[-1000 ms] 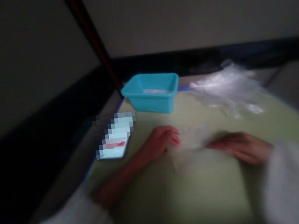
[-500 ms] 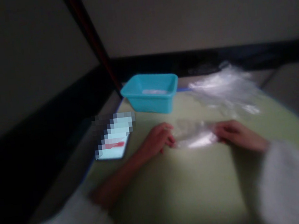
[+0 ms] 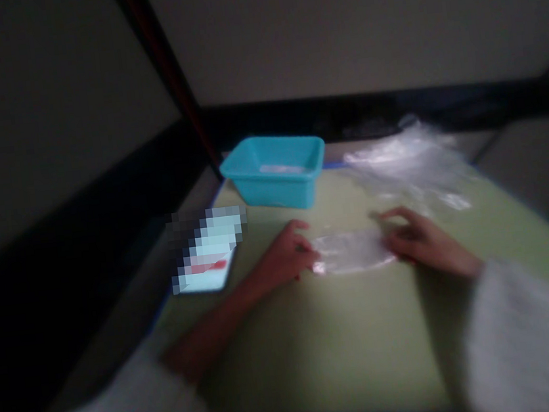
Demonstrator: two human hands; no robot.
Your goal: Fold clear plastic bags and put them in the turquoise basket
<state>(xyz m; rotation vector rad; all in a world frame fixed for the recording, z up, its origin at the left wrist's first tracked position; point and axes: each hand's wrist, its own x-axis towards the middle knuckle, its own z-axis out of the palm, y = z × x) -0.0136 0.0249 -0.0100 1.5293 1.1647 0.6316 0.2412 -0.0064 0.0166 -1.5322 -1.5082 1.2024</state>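
Observation:
A clear plastic bag (image 3: 352,251) stretches flat between my two hands, just above or on the table; I cannot tell which. My left hand (image 3: 292,250) pinches its left end, with the index finger raised and curled. At the right end, my right hand (image 3: 417,242) grips the edge between thumb and lower fingers, while its index finger sticks out over the bag. The image is dim and blurred, so the fingertips are unclear.
A turquoise plastic basket (image 3: 273,193) stands at the back of the greenish table (image 3: 340,344), something pale inside it. A pile of clear plastic bags (image 3: 411,160) lies at the back right. A phone (image 3: 211,259) with a lit screen lies at the left edge.
The bag looks narrower and flatter than before. My right hand has shifted slightly left and its index finger has lifted; my left index finger has also risen a little.

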